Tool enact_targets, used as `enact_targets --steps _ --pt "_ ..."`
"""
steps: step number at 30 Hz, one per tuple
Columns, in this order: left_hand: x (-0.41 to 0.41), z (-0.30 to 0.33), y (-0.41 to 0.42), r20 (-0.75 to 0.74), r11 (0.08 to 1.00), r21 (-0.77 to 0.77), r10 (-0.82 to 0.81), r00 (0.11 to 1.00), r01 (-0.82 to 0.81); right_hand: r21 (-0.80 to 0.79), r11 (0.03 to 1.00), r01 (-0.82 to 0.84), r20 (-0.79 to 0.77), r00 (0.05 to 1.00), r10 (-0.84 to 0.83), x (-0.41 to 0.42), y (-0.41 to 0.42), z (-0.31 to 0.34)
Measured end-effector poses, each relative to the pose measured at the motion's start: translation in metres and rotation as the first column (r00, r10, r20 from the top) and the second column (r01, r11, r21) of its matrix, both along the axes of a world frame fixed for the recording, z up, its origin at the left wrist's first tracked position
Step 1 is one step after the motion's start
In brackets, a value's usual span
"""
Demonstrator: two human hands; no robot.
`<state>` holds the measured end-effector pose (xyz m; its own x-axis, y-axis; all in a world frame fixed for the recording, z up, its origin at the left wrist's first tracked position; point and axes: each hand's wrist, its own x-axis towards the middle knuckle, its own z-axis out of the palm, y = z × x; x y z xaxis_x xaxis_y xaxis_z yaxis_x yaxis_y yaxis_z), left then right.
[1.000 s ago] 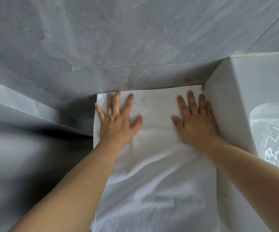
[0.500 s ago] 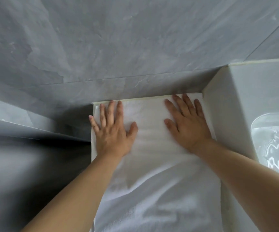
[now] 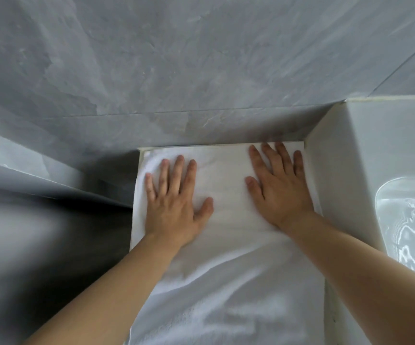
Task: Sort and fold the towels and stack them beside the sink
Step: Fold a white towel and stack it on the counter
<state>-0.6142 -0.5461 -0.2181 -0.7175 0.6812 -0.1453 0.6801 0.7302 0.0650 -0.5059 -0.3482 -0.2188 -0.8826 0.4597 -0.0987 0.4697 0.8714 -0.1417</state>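
A white towel (image 3: 226,282) lies spread along a narrow white ledge (image 3: 133,235) beside the sink, its far edge close to the grey wall. My left hand (image 3: 174,202) presses flat on the towel's far left part, fingers straight and spread. My right hand (image 3: 279,188) presses flat on the far right part, fingertips near the towel's far edge. The near half of the towel is wrinkled. No other towel is in view.
A grey marbled wall (image 3: 201,70) rises right behind the ledge. A raised white sink surround (image 3: 365,158) stands on the right, with the water-filled sink basin (image 3: 410,225) beyond it. Left of the ledge the surface drops into dark shadow (image 3: 52,245).
Both hands have slid forward over the towel toward the wall, smoothing its far part flat. The right hand now reaches the towel's far edge.
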Motion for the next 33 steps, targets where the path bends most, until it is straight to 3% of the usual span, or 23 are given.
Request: enact_targets --steps 9,12,23,25,27,29,30,33 --pt "-0.003 -0.003 -0.001 0.029 0.997 -0.058 0.053 0.998 -0.052 0.07 0.989 -0.127 0.077 0.99 0.122 0.008 -0.014 0.014" --pt "-0.004 -0.002 0.001 0.028 0.996 -0.072 0.058 0.998 -0.055 -0.025 0.998 -0.062 0.108 0.992 0.065 0.029 -0.028 0.007" --pt "0.004 0.011 0.003 0.041 0.995 -0.087 0.047 0.998 -0.043 0.021 0.999 -0.037 0.133 0.991 0.034 0.033 -0.026 0.001" --pt "0.035 0.028 0.0 -0.045 0.993 0.114 -0.021 0.999 0.026 0.017 0.999 -0.04 0.139 0.99 0.037 0.032 -0.025 0.001" --pt "0.087 0.037 -0.007 -0.12 0.904 0.342 -0.228 0.966 0.256 0.011 0.999 -0.041 0.143 0.989 0.039 0.032 -0.024 0.0" --pt "0.135 0.032 -0.022 -0.161 0.821 0.33 -0.437 0.885 0.465 0.0 0.999 -0.042 0.142 0.989 0.042 0.031 -0.024 0.001" --pt "0.149 0.024 -0.029 -0.148 0.822 0.274 -0.476 0.867 0.499 -0.006 0.999 -0.045 0.147 0.988 0.045 0.031 -0.023 0.001" --pt "0.162 0.004 -0.048 -0.029 0.9 0.166 -0.403 0.915 0.402 -0.012 0.998 -0.056 0.14 0.989 0.057 0.03 -0.019 0.002"
